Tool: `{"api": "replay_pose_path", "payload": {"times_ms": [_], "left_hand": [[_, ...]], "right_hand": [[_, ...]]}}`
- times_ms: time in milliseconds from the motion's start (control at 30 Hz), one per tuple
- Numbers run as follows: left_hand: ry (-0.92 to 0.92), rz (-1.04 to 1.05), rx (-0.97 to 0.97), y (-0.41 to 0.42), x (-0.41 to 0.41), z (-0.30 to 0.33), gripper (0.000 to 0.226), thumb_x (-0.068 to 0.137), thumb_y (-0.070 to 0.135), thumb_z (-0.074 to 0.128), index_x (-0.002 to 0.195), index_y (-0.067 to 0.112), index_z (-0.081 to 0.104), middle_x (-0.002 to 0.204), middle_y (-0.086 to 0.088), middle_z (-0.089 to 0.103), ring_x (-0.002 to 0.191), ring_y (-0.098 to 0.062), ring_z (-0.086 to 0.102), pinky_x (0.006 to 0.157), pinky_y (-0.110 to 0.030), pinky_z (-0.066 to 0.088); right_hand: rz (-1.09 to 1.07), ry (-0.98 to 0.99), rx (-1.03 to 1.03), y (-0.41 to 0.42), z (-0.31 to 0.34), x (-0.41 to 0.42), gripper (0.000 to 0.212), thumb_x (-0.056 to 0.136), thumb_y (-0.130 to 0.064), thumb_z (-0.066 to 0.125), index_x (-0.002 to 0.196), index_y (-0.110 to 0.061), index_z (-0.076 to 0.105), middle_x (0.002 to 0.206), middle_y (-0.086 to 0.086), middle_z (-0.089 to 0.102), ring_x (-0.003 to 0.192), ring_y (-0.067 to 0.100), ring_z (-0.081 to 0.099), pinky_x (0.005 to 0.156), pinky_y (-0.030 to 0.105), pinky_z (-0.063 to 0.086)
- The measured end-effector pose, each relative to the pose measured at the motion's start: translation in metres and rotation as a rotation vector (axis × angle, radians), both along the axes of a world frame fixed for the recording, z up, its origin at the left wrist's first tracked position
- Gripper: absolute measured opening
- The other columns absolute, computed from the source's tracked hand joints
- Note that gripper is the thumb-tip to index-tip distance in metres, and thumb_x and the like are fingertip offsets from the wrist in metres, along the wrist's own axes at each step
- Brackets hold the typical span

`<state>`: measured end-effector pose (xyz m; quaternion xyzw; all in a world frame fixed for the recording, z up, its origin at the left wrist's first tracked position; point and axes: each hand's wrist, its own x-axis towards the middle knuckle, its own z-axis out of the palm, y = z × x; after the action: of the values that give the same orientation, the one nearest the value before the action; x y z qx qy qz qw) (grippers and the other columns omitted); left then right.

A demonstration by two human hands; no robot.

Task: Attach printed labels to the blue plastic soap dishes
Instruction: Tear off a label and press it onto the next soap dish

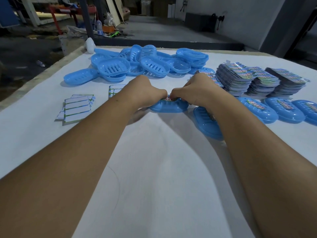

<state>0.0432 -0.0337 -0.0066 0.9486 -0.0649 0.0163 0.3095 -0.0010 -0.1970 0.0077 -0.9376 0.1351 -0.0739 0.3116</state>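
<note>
Both hands, left [147, 93] & right [197, 91], pinch a label [169, 99] onto the dish [169, 106], directly under the fingertips. Dish long axis runs left-right; both hands equally near. Label stacks [260, 79] lie right of the dish.

- Grey concrete floor [154, 28] at 12 o'clock.
- Pale wall [248, 19] at 1 o'clock.
- Red metal frame [56, 18] at 11 o'clock.
- Dim light.
</note>
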Motion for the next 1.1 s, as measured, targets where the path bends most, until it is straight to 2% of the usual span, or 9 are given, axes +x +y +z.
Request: {"api": "replay_pose_path", "payload": {"times_ms": [67,167,400,533,633,800,900,1000,1100], "left_hand": [[-0.023,-0.01,0.03,0.0,0.0,-0.001,0.039,0.068,0.052,0.069,0.063,0.017,0.054,0.045,0.004,0.049,0.049,-0.016,0.05,0.049,-0.028,0.029],[-0.034,-0.023,0.066,0.0,-0.002,-0.001,0.04,0.069,0.052,0.067,0.062,0.016,0.053,0.047,0.001,0.05,0.052,-0.019,0.05,0.051,-0.03,0.032],[-0.052,-0.035,0.149,-0.002,-0.007,0.003,0.039,0.073,0.052,0.064,0.077,0.013,0.064,0.064,-0.004,0.063,0.068,-0.023,0.06,0.057,-0.031,0.039],[-0.075,-0.03,0.17,-0.002,-0.01,0.003,0.04,0.074,0.052,0.062,0.082,0.013,0.064,0.07,-0.003,0.065,0.075,-0.025,0.064,0.062,-0.033,0.045],[-0.107,-0.018,0.202,-0.003,-0.013,0.003,0.038,0.076,0.054,0.063,0.082,0.016,0.063,0.075,-0.002,0.065,0.08,-0.025,0.065,0.063,-0.033,0.045],[-0.187,0.019,0.244,-0.005,-0.018,0.002,0.037,0.079,0.055,0.064,0.1,0.024,0.064,0.094,0.004,0.067,0.093,-0.025,0.062,0.072,-0.035,0.047],[-0.196,0.005,0.221,-0.004,-0.019,0.002,0.036,0.081,0.054,0.064,0.102,0.025,0.058,0.097,0.005,0.064,0.095,-0.025,0.06,0.071,-0.035,0.044],[-0.201,0.004,0.194,-0.002,-0.02,0.0,0.033,0.081,0.055,0.064,0.099,0.028,0.056,0.096,0.007,0.061,0.092,-0.024,0.058,0.068,-0.034,0.039],[-0.24,0.016,0.11,-0.001,-0.022,-0.003,0.025,0.083,0.05,0.063,0.095,0.03,0.053,0.093,0.007,0.057,0.088,-0.022,0.055,0.066,-0.033,0.036]], "right_hand": [[-0.002,0.008,-0.011,0.0,0.0,0.0,0.037,0.066,-0.045,0.079,0.071,-0.013,0.061,0.063,0.001,0.05,0.055,0.015,0.044,0.05,0.026,0.031],[-0.004,0.018,-0.016,0.001,0.001,0.0,0.038,0.065,-0.045,0.079,0.074,-0.012,0.065,0.066,0.002,0.052,0.056,0.016,0.045,0.05,0.026,0.032],[-0.01,0.011,-0.023,0.002,0.001,-0.002,0.041,0.064,-0.045,0.079,0.081,-0.009,0.071,0.068,0.002,0.055,0.058,0.016,0.047,0.05,0.026,0.034],[-0.009,0.004,-0.046,0.004,0.002,-0.004,0.041,0.066,-0.045,0.079,0.083,-0.008,0.073,0.069,0.003,0.056,0.059,0.016,0.047,0.051,0.027,0.036],[-0.01,-0.007,-0.071,0.004,0.002,-0.006,0.043,0.066,-0.046,0.08,0.082,-0.008,0.071,0.067,0.002,0.052,0.059,0.016,0.045,0.05,0.028,0.034],[-0.007,-0.047,-0.145,0.003,0.002,-0.007,0.045,0.065,-0.049,0.083,0.072,-0.01,0.062,0.063,0.002,0.047,0.059,0.019,0.043,0.05,0.029,0.033],[-0.009,-0.065,-0.173,0.002,0.002,-0.006,0.051,0.063,-0.054,0.085,0.085,-0.011,0.071,0.077,0.004,0.065,0.071,0.018,0.057,0.053,0.03,0.039],[0.027,-0.118,-0.184,0.001,0.001,-0.006,0.05,0.066,-0.05,0.086,0.087,-0.007,0.075,0.081,0.009,0.071,0.068,0.012,0.054,0.057,0.032,0.044],[0.132,-0.189,-0.179,0.002,-0.001,-0.009,0.03,0.076,-0.045,0.079,0.097,-0.024,0.07,0.092,-0.008,0.069,0.086,0.01,0.06,0.069,0.03,0.048]]}}
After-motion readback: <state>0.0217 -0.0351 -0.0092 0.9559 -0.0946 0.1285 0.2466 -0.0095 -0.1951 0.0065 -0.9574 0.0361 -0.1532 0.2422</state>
